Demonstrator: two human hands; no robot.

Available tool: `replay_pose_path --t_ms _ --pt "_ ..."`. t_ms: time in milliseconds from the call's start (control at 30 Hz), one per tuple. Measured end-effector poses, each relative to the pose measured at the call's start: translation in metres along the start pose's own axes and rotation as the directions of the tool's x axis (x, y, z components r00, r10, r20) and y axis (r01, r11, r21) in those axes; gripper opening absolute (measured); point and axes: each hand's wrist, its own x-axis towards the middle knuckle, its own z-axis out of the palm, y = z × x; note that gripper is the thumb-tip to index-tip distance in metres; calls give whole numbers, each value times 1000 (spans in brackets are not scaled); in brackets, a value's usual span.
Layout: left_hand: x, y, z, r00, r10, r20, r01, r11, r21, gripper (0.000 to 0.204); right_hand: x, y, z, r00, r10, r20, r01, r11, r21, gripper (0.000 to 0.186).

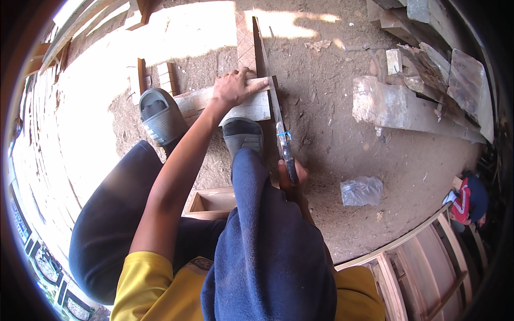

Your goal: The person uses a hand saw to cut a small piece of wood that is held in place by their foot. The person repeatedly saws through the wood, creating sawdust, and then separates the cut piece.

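Observation:
My right hand is closed round the dark handle of a handsaw, which has a blue tie near the grip. Its long blade points away from me and lies at the right end of a wooden piece. Gripping that piece from above is my left hand, thumb toward the blade. Beneath is a pale, weathered wooden block. One of my feet, in a grey slide sandal, rests against the block. A flat board extends away beyond my left hand.
Old timber and slabs are piled at the right. A clear plastic bag lies on the dirt floor. Small wood offcuts sit near my other sandal. A wooden frame stands lower right, near another person.

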Motion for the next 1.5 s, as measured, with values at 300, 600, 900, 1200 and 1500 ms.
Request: replay_pose_path --t_ms 300,600,900,1200,1500 --pt "1 -9 2 999 30 -11 -29 998 55 65 14 7 2 976 -217 36 219 973 -75 16" --pt "-3 5 -15 997 9 71 -16 995 96 84 3 7 -9 989 -124 80 128 990 -54 17" --pt "0 4 -14 997 17 71 -26 991 133 87 18 9 -13 984 -138 109 146 987 -69 16" --pt "4 2 -8 998 -20 58 14 994 110 90 7 12 -19 983 -134 128 139 990 -33 15" --pt "1 8 -15 992 -95 84 79 981 179 90 -6 23 -44 974 -95 204 119 987 -111 17"
